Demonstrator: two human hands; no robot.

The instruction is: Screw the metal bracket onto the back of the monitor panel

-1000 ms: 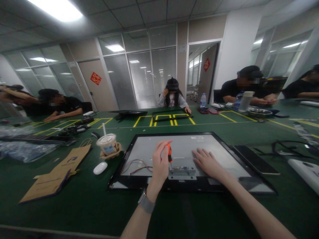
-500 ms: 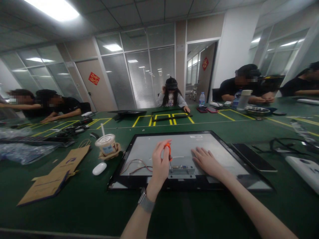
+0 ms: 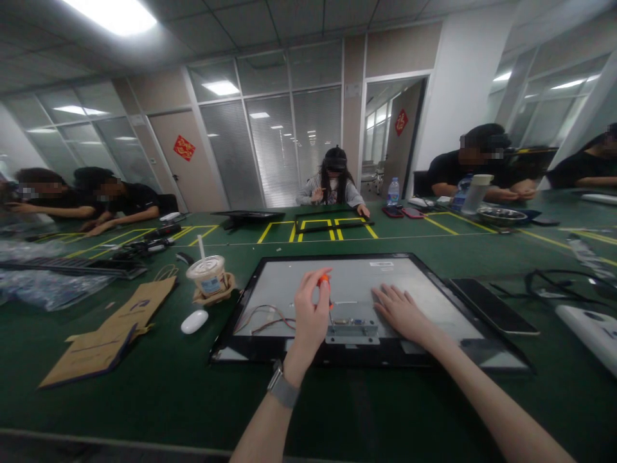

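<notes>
A flat display panel [image 3: 351, 283] with a black frame and a grey metal back lies face down before me. My left hand [image 3: 311, 305], with a watch on its wrist, is closed around an orange-handled screwdriver [image 3: 324, 283]. The screwdriver stands nearly upright, its shaft pointing down at the left end of a metal bracket with connector ports [image 3: 354, 329]. Whether the tip touches a screw is too small to tell. My right hand [image 3: 400, 310] rests flat on the panel's back with fingers spread. Thin coloured wires [image 3: 265, 319] lie on the panel left of my left hand.
To the left are a drink cup [image 3: 209, 276] in a carton holder, a white mouse [image 3: 194, 321] and a brown paper bag [image 3: 116, 328]. On the right lie a black phone-like slab [image 3: 491, 305], a white device [image 3: 588, 337] and black cables. Several people sit around the green table [image 3: 193, 399].
The view has shifted slightly. My hands keep their places on the screwdriver and panel. Across the table, a person's raised hand has come down from beside the head.
</notes>
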